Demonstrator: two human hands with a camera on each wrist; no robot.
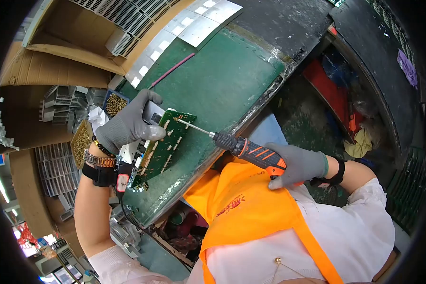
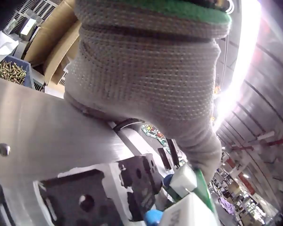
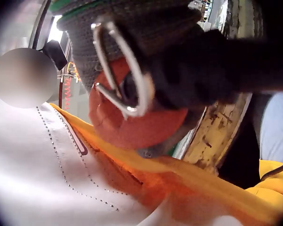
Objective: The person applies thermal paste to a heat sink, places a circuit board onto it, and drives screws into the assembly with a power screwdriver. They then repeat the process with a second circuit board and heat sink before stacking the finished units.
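Observation:
In the head view the gloved left hand (image 1: 133,124) grips a green circuit board (image 1: 168,146) with a metal heatsink on its far side, tilted up on edge over the bench. The gloved right hand (image 1: 298,165) holds an orange and black electric screwdriver (image 1: 251,152), its long bit reaching the board's upper part. The left wrist view shows the left glove (image 2: 146,70) over a metal plate (image 2: 52,127), with black and white components (image 2: 184,181) beside it. In the right wrist view the right glove (image 3: 132,37) is wrapped around the driver, whose orange end (image 3: 137,127) faces the camera.
A green bench mat (image 1: 222,71) carries a thin purple rod (image 1: 173,70) and metal plates (image 1: 201,28). Boxes of heatsinks (image 1: 59,165) and trays of brass screws (image 1: 82,144) stand at the left. The bench edge runs diagonally beside an orange apron (image 1: 251,213).

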